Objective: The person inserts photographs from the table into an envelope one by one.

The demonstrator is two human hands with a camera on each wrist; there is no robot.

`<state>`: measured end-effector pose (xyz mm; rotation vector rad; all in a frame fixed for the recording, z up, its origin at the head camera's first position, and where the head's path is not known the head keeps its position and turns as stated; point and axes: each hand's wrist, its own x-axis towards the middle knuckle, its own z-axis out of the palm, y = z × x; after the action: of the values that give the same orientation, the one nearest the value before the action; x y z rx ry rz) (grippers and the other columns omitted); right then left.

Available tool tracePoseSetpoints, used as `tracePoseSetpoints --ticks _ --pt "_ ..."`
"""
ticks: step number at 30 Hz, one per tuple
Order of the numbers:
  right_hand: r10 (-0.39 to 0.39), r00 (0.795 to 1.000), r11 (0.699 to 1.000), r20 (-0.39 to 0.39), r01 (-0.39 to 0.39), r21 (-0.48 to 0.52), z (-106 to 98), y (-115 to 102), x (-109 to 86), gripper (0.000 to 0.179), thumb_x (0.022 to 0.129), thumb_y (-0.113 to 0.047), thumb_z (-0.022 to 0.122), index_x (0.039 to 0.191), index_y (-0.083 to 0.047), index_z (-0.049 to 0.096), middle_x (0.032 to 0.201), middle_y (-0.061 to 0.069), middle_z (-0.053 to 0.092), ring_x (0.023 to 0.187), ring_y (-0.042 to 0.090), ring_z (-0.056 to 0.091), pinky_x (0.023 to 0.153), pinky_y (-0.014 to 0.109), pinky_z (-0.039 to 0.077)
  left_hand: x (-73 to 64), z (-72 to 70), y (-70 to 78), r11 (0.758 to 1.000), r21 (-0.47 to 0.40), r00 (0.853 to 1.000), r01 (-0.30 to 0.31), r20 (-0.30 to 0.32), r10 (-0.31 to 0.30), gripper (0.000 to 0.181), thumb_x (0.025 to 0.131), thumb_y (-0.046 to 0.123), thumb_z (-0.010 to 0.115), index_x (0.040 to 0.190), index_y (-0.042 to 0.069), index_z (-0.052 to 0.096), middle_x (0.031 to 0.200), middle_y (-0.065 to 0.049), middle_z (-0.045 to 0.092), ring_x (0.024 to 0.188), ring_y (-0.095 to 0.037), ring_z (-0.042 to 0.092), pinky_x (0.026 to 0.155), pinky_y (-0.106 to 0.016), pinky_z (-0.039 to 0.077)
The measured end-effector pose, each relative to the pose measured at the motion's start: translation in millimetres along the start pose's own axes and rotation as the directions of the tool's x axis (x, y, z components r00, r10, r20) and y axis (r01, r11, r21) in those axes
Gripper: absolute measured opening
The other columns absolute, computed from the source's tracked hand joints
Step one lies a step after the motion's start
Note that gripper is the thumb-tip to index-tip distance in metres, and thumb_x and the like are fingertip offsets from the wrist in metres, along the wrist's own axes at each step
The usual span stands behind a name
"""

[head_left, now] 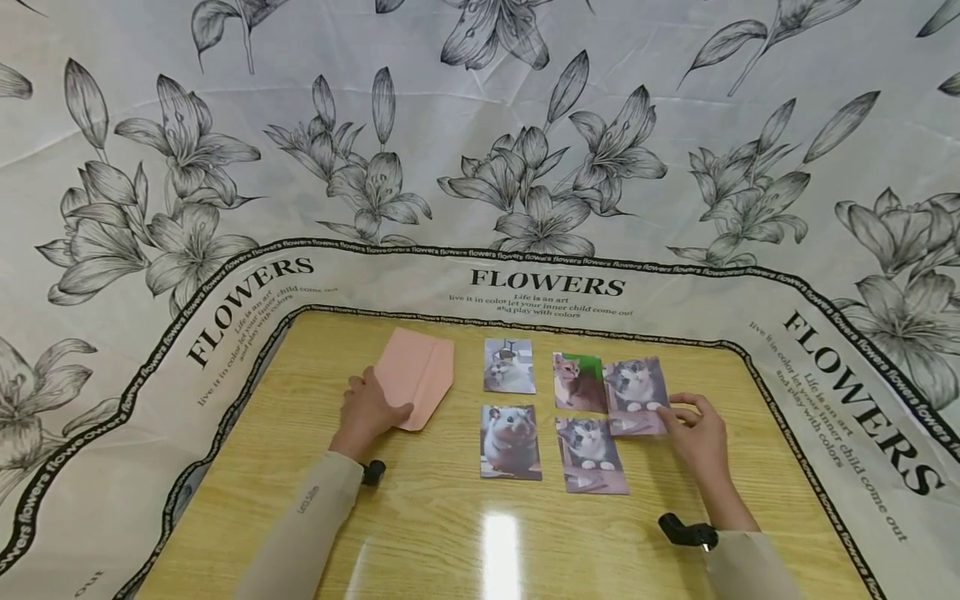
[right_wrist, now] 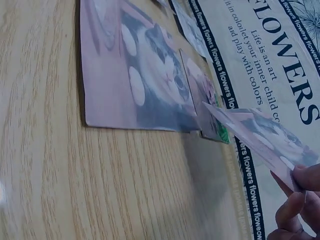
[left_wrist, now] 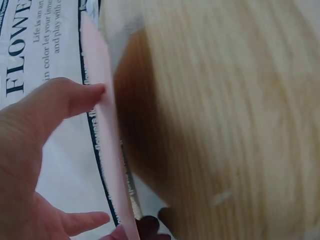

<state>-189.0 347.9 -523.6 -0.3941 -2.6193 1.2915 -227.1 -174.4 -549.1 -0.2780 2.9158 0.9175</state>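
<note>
My left hand [head_left: 369,408] holds a pink envelope [head_left: 416,375] by its near left side, above the left part of the table. In the left wrist view the envelope [left_wrist: 107,110] stands nearly edge-on, with the thumb against one face. With thumb and fingers my right hand [head_left: 697,433] pinches the lower right corner of a kitten photo card [head_left: 637,392]. That card is raised and tilted in the right wrist view, and overlaps the brown cat card [head_left: 576,382] in the head view. A matching kitten card [head_left: 591,457] lies flat just in front.
To the left of the cat cards lie a hamster card [head_left: 510,442] and, behind it, a card with a pale animal [head_left: 508,365]. A flower-printed cloth [head_left: 547,292] rises behind and around the wooden table [head_left: 435,517].
</note>
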Motion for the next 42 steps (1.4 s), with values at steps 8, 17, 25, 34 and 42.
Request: tracePoseSetpoints --ticks 8,17,25,34,42 --pt "0.073 0.995 0.965 0.075 -0.089 0.245 10.8 -7.6 3.5 0.041 0.106 -0.014 0.070 0.140 0.002 0.057 0.091 -0.007 0.080 0.069 0.013 0.075 0.068 0.031 0.061 -1.1 7.7 5.9 0.996 -0.086 0.999 -0.036 -0.005 0.035 0.113 0.087 0.040 0.085 0.163 -0.012 0.019 0.148 -0.041 0.030 0.133 -0.058 0.044 0.107 -0.064 0.046" --pt "0.040 0.994 0.924 0.097 -0.074 0.375 28.1 -21.9 4.9 0.041 0.103 -0.005 0.071 0.139 0.008 0.056 0.077 -0.010 0.074 0.063 0.012 0.074 0.067 0.031 0.062 -3.0 18.9 13.2 0.990 -0.126 0.998 -0.069 -0.008 0.069 0.110 0.086 0.047 0.084 0.160 -0.011 0.026 0.143 -0.040 0.043 0.128 -0.054 0.051 0.103 -0.061 0.050" --pt "0.053 0.992 0.930 0.119 -0.092 0.356 48.7 -38.1 5.8 0.049 0.101 -0.017 0.077 0.146 -0.006 0.060 0.084 -0.011 0.078 0.067 0.008 0.067 0.066 0.024 0.056 -7.5 30.0 22.7 0.971 -0.203 0.992 -0.123 -0.039 0.117 0.109 0.086 0.049 0.085 0.160 -0.009 0.030 0.143 -0.033 0.049 0.122 -0.043 0.055 0.103 -0.058 0.051" --pt "-0.007 0.992 0.904 0.123 -0.046 0.426 73.2 -63.4 -2.7 0.041 0.101 -0.013 0.077 0.139 -0.005 0.065 0.083 -0.007 0.078 0.064 0.013 0.067 0.064 0.026 0.057 -10.9 41.0 33.5 0.962 -0.233 0.989 -0.146 -0.047 0.139 0.109 0.086 0.048 0.086 0.161 -0.006 0.029 0.146 -0.031 0.048 0.125 -0.042 0.053 0.107 -0.057 0.049" --pt "-0.057 0.989 0.898 0.135 -0.009 0.440 96.8 -80.5 -4.3 0.039 0.101 -0.011 0.077 0.137 -0.005 0.064 0.082 -0.003 0.077 0.064 0.014 0.066 0.064 0.028 0.057 -14.2 46.4 43.1 0.971 -0.217 0.994 -0.104 -0.043 0.097 0.116 0.085 0.052 0.087 0.163 -0.006 0.025 0.145 -0.033 0.045 0.123 -0.042 0.055 0.104 -0.060 0.051"
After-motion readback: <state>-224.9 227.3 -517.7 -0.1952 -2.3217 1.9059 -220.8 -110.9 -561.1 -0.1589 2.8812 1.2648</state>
